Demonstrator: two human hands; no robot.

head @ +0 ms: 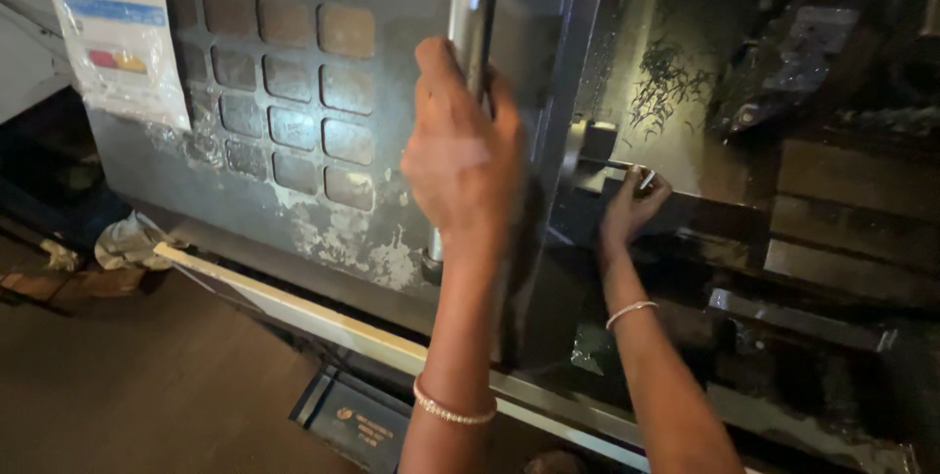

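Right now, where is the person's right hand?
In the head view, the right hand is right of centre, reaching inside the open machine just past the door edge, pinching a small metal piece. The left hand grips the door's vertical handle beside it.

Left hand (460, 156) on door handle (471, 14); right hand (632, 208) rightward, inside the machine (783, 190).

laminated chart (113, 28), crumpled rag (127, 242), metal shavings (666, 87), dark floor (147, 386)
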